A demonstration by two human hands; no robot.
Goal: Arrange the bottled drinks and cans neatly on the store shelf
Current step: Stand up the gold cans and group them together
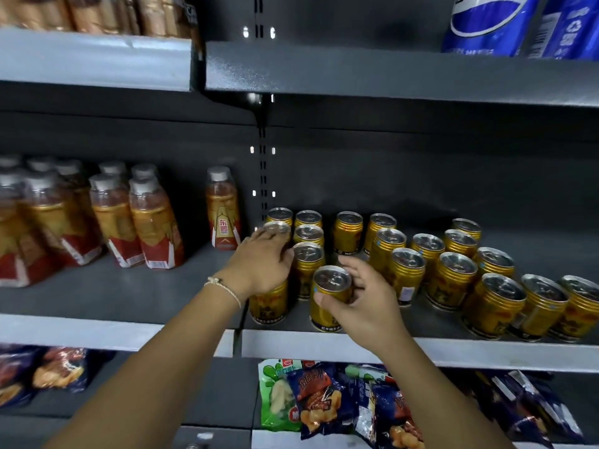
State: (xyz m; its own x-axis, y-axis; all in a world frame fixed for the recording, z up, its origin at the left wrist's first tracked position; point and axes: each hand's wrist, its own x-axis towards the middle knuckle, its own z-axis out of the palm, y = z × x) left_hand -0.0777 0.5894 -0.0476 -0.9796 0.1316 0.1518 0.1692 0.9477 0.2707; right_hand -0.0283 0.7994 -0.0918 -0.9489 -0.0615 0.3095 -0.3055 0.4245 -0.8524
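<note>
Right hand [363, 303] round front gold can [329, 298] (upright), shelf edge.

Gold ribbed metal drink cans [452, 280]: 19 visible. Orange plastic bottles with grey caps [152, 222]: about 10, blurred. Blue-labelled bottles [486, 24]: 2.

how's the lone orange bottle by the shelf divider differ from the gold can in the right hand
The lone bottle is tall, clear plastic with a grey screw cap; the gold can is short, ribbed metal with a pull-tab top. The bottle stands free and untouched; the can is gripped by the right hand. The bottle sits left of the divider, the can right of it. Both stand upright on the same shelf.
</note>
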